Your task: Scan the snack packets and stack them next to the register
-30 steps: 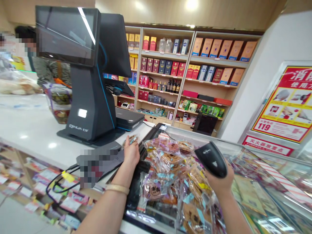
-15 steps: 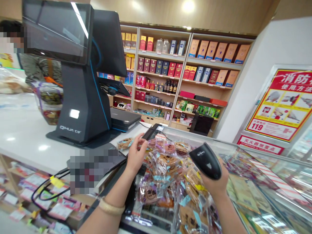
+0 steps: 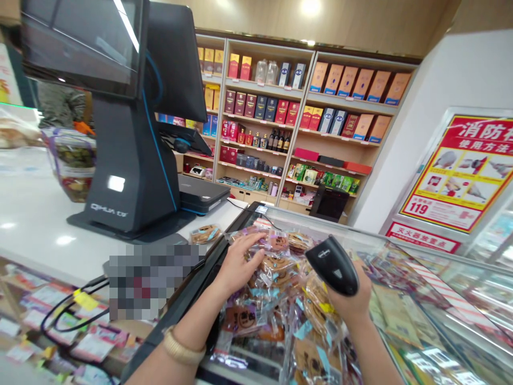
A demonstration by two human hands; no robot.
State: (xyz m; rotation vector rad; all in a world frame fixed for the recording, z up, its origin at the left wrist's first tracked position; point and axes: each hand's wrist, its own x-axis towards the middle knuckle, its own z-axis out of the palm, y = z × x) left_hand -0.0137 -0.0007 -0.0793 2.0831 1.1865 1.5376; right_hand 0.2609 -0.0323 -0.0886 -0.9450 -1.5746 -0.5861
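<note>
My right hand (image 3: 352, 302) grips a black handheld barcode scanner (image 3: 332, 264), held above a heap of clear-wrapped snack packets (image 3: 280, 315) on the glass counter. My left hand (image 3: 238, 262) lies open on the far left side of the heap, fingers stretched over the packets and holding nothing. A gold bracelet (image 3: 178, 347) circles my left wrist. One single snack packet (image 3: 204, 233) lies apart on the white counter, left of my left hand.
A dark checkout terminal (image 3: 128, 133) with two screens stands on the white counter (image 3: 36, 224). A bag of goods (image 3: 72, 166) sits behind it. Black cables (image 3: 68, 315) hang off the counter edge. Shelves of boxes and bottles (image 3: 288, 117) fill the back wall. A red poster (image 3: 460, 171) stands at right.
My left hand set one packet down on the white counter, let go, and moved right onto the heap with fingers spread. The scanner shifted slightly left and down.
</note>
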